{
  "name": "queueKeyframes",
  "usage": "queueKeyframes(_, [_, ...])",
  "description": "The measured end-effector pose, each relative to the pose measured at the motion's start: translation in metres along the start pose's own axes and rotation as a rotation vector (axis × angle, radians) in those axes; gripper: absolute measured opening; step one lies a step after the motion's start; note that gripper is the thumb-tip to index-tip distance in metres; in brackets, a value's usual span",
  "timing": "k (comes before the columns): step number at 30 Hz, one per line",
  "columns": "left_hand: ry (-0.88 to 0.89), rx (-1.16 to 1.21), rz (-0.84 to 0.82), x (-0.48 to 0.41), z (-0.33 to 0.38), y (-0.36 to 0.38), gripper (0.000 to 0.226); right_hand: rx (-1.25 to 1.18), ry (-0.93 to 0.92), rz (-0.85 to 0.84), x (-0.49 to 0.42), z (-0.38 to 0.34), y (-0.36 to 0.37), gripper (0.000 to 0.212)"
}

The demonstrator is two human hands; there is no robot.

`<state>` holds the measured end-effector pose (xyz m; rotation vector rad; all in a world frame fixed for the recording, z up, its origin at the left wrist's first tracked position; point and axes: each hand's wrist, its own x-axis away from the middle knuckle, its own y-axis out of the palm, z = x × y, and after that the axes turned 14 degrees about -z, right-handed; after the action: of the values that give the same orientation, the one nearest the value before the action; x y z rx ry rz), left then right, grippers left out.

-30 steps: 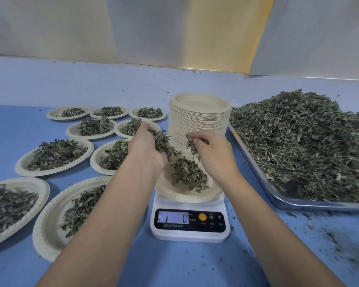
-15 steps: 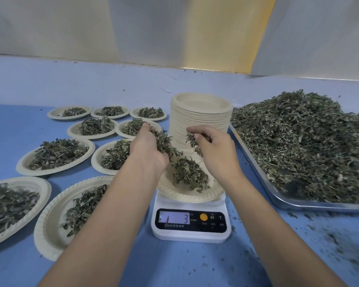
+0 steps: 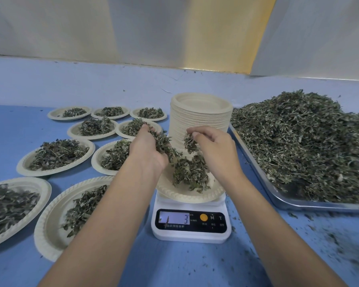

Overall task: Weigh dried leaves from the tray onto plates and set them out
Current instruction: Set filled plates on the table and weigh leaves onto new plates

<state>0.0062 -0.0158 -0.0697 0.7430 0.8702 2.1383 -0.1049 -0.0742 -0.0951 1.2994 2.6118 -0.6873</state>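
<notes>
Holding a clump of leaves (image 3: 164,146) in my left hand (image 3: 147,150), fingers curled round it, I keep it over the far left part of the plate (image 3: 186,196) that sits on the scale (image 3: 191,235). The clump's lower strands hang down to the pile (image 3: 190,172) already in the plate. My right hand (image 3: 213,148) pinches a smaller tuft (image 3: 190,142) between thumb and fingertips, above the plate's far side and just in front of the stack (image 3: 201,119) of bare plates. The pile lies between my wrists, toward the right half of the plate. The display (image 3: 174,218) reads 3.

The tray (image 3: 298,204) stands right of the scale, near it but not touching, with a tall heap (image 3: 309,141) of leaves in it. On my left, nine filled plates (image 3: 23,165) lie in rows on the blue table (image 3: 19,125), the nearest ones partly under my left forearm. Crumbs (image 3: 330,235) are scattered on the table in front of the tray.
</notes>
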Motion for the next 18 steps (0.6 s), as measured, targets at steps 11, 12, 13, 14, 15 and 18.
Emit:
queueKeyframes(11, [-0.020, -0.037, -0.021, -0.003, -0.002, -0.001, 0.033, -0.019, -0.030, -0.019, 0.000, 0.000, -0.001, 0.023])
queueKeyframes(12, [-0.022, -0.045, -0.026, -0.003, -0.003, -0.001, 0.033, -0.022, -0.031, -0.028, 0.000, -0.001, 0.000, 0.023])
queueKeyframes(13, [-0.025, -0.058, -0.023, -0.003, -0.005, 0.000, 0.033, -0.039, -0.033, -0.048, 0.000, -0.002, 0.000, 0.022])
queueKeyframes(14, [-0.027, -0.072, -0.018, -0.004, -0.006, 0.000, 0.032, -0.062, -0.039, -0.080, 0.000, -0.004, 0.001, 0.020])
queueKeyframes(15, [-0.031, -0.082, -0.018, -0.004, -0.006, 0.000, 0.032, -0.083, -0.050, -0.124, 0.001, -0.006, 0.002, 0.017])
queueKeyframes(18, [-0.047, -0.071, -0.053, -0.005, -0.007, 0.000, 0.028, -0.087, -0.095, -0.284, 0.004, -0.013, 0.006, 0.017])
